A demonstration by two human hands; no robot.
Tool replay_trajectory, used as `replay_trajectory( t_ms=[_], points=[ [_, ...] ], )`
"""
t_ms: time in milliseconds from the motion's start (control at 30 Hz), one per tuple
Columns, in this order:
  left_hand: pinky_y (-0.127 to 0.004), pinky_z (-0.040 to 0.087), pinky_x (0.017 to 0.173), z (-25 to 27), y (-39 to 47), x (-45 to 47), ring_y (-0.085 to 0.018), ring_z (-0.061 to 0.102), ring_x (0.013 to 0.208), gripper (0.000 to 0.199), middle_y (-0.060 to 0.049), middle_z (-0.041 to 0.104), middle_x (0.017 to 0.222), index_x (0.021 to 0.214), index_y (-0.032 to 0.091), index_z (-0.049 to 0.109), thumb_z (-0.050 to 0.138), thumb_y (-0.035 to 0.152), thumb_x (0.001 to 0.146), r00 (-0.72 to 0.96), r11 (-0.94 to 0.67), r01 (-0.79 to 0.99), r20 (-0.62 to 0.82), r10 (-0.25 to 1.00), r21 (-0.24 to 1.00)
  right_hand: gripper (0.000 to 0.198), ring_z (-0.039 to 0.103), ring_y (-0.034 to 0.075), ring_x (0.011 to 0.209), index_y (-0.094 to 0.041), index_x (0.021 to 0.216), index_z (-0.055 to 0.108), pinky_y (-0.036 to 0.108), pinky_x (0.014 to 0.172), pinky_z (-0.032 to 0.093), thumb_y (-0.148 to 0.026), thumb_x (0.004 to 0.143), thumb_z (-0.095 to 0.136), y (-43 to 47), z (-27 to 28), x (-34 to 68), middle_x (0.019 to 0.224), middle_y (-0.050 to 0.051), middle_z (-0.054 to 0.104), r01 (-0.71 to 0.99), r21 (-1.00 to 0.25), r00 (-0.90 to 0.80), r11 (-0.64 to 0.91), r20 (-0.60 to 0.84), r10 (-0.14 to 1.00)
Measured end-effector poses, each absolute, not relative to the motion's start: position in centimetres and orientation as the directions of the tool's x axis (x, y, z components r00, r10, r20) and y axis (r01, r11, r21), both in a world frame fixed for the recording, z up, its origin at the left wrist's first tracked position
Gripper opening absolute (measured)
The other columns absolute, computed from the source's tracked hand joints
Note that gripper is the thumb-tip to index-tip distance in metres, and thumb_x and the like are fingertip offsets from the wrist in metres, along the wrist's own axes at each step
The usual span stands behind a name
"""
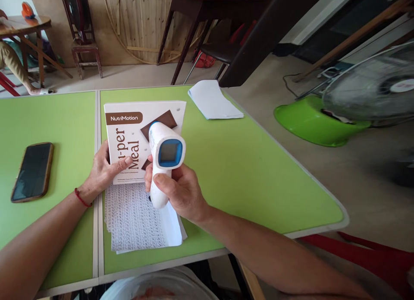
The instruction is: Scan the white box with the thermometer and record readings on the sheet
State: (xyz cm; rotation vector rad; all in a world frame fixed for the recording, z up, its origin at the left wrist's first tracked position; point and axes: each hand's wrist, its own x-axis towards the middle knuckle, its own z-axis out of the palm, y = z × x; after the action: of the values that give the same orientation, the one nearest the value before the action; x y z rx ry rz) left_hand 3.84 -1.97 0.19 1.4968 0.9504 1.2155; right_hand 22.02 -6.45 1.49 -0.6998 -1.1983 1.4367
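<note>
My right hand (181,190) is wrapped round the handle of a white infrared thermometer (161,192) with a blue-framed screen, which looks blank. The thermometer is in front of a white box (123,140) labelled NutriMotion and hides part of its face. My left hand (105,168) grips the box by its left edge, with the thumb across the front. Below the box lie several sheets of printed paper (136,218) on the green table (246,175). Whether the thermometer touches the box cannot be made out.
A phone (33,172) in a brown case lies on the left table panel. Folded white paper (215,100) rests at the far edge. Beyond the table's right side are a green stool (310,125) and a fan (371,86). A person's leg (14,64) shows at far left.
</note>
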Motion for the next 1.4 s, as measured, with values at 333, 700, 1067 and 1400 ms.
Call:
replay_trajectory(
  t_ms=[333, 700, 1067, 1400],
  points=[
    [-0.041, 0.052, 0.078, 0.4, -2.0, 4.0, -0.027, 0.062, 0.092, 0.049, -0.01, 0.063, 0.106, 0.113, 0.017, 0.05, 0.073, 0.04, 0.076, 0.218, -0.229, -0.003, 0.224, 0.95, 0.974, 0.025, 0.053, 0.011, 0.055, -0.021, 0.095, 0.057, 0.029, 0.052, 0.044, -0.034, 0.077, 0.069, -6.2, 1.2, 22.1, 0.067, -0.003, 0.059, -0.375, -0.922, -0.235, 0.098, 0.197, 0.952],
    [-0.046, 0.049, 0.073, 1.3, -1.4, 2.9, -0.028, 0.06, 0.085, 0.054, -0.009, 0.063, 0.095, 0.104, 0.017, 0.056, 0.071, 0.058, 0.072, 0.213, -0.35, 0.403, 0.285, 0.934, 0.846, 0.03, 0.053, 0.012, 0.058, -0.021, 0.097, 0.056, 0.031, 0.055, 0.045, -0.034, 0.075, 0.071, -6.5, 1.2, 22.3, 0.071, -0.002, 0.058, -0.352, -0.929, -0.229, 0.116, 0.205, 0.951],
    [-0.045, 0.055, 0.075, 0.6, -0.9, 2.8, -0.029, 0.062, 0.092, 0.057, -0.012, 0.062, 0.107, 0.114, 0.017, 0.051, 0.079, 0.041, 0.071, 0.251, -0.266, 0.066, 0.242, 0.937, 0.962, 0.023, 0.052, 0.012, 0.059, -0.022, 0.087, 0.057, 0.03, 0.055, 0.047, -0.042, 0.082, 0.064, -6.0, 2.9, 23.4, 0.068, -0.002, 0.055, -0.3, -0.932, -0.323, 0.205, 0.301, 0.897],
    [-0.046, 0.052, 0.087, -0.3, 0.8, 1.6, -0.029, 0.06, 0.103, 0.053, -0.011, 0.061, 0.113, 0.119, 0.017, 0.048, 0.074, 0.037, 0.078, 0.111, -0.425, 0.067, 0.417, 0.902, 0.903, 0.051, 0.06, 0.025, 0.107, -0.023, 0.122, 0.056, 0.042, 0.091, 0.052, -0.04, 0.075, 0.07, -1.6, 2.8, 31.3, 0.116, 0.008, 0.064, 0.47, -0.733, -0.323, 0.492, 0.376, 0.868]
  ],
)
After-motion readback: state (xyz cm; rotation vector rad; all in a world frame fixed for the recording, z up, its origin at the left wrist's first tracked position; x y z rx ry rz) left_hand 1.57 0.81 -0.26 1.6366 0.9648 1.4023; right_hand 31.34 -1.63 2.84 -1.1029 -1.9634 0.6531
